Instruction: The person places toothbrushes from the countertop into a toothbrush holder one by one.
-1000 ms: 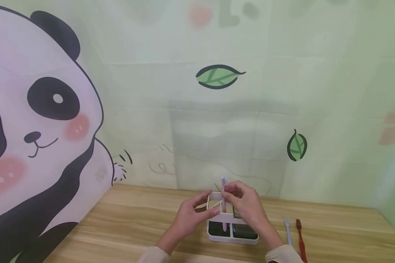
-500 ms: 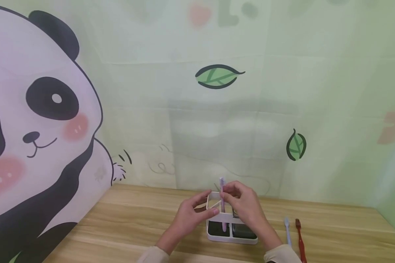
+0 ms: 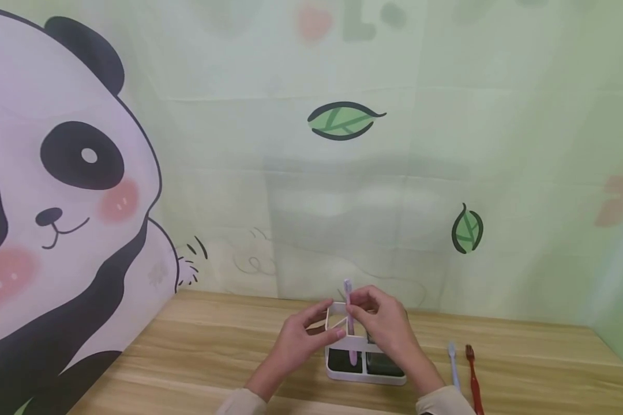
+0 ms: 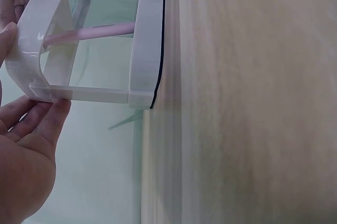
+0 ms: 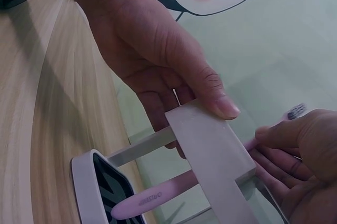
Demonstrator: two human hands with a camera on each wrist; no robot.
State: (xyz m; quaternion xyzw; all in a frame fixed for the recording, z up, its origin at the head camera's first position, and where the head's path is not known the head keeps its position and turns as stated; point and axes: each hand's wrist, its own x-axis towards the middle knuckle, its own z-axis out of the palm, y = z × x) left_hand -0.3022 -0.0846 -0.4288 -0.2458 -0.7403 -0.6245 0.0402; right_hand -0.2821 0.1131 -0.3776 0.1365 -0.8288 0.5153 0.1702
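Note:
A white toothbrush holder (image 3: 366, 378) with a dark base stands on the wooden table. Inside its left front compartment stands a pink-purple toothbrush (image 5: 155, 197), bristles up, its lower end down at the dark base. My right hand (image 3: 383, 318) pinches the toothbrush between thumb and fingers just below the head. On the left, my left hand (image 3: 300, 340) grips the holder's upper frame, thumb on the front band (image 5: 210, 145) and fingers round the side. In the left wrist view the toothbrush slants through the frame. Part of the holder's right side is hidden behind my right hand.
Right of the holder, a light blue toothbrush (image 3: 454, 364) and a dark red toothbrush (image 3: 473, 374) lie side by side on the table (image 3: 213, 346). Behind the table hangs a green cloth backdrop (image 3: 228, 138) printed with a panda and leaves.
The toothbrush's head has tipped slightly to the left while its lower end stays in the same compartment. My left hand keeps its grip, and the holder stays put.

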